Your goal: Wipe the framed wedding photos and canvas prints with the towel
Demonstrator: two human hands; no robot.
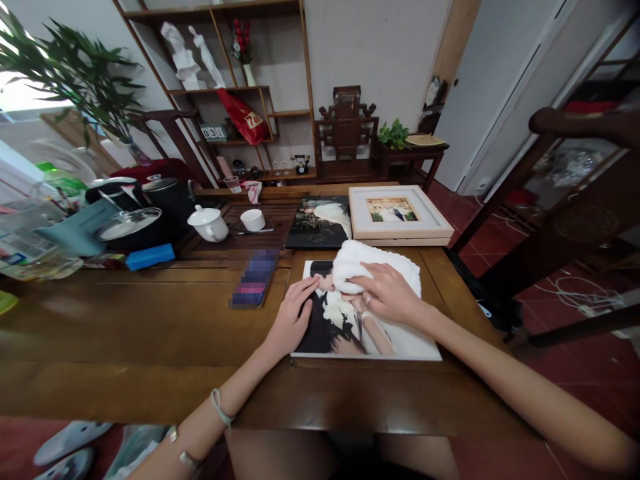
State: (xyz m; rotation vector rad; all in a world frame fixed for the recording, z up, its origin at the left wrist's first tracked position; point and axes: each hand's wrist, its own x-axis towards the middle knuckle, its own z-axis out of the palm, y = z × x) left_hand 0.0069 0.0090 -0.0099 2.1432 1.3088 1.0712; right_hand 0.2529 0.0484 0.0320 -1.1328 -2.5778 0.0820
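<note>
A large photo print (400,337) lies flat on the wooden table (150,320) in front of me. My left hand (293,320) rests flat on the print's left edge, fingers stretched out. My right hand (387,293) presses a white cloth (365,263) onto the upper part of the print, fingers curled over the cloth. A ring shows on one finger of that hand.
Behind the print lie a dark photo print (320,223) and a white framed picture (397,213). A blurred flat object (254,279) sits left of my hands. Teapot (209,223), cup (253,219), pots and a blue box (150,256) crowd the left.
</note>
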